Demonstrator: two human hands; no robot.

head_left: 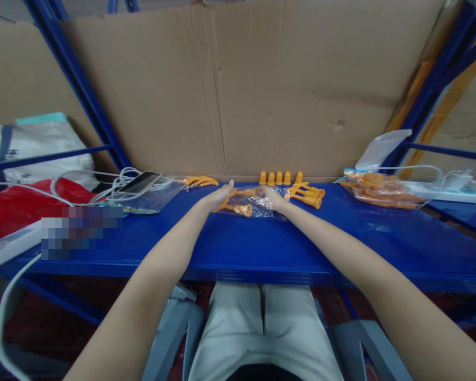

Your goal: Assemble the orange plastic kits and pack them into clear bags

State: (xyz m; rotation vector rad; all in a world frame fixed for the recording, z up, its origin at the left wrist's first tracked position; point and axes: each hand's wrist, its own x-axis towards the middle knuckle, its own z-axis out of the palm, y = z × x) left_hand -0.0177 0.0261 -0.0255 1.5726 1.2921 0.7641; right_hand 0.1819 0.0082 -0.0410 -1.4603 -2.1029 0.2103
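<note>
A clear plastic bag (264,207) lies on the blue table between my hands, with orange plastic pieces (243,210) that have flared, cup-like ends in or against it. My left hand (221,196) is at the left end of these pieces, its visible fingers stretched out and touching or almost touching them. The fingers of my right hand (273,198) are closed on the bag's right part; their tips are partly hidden. Just right of that hand sits a bunch of similar orange pieces (310,196). Behind it, several small orange cups (278,178) stand in a row.
Orange parts with metal chains (200,182) lie at back left, near a flat clear packet (154,198), a phone (138,182) and white cables (121,185). At right rests a filled bag of orange parts (381,189). A cardboard wall (301,95) and blue posts (83,79) bound the table (257,243).
</note>
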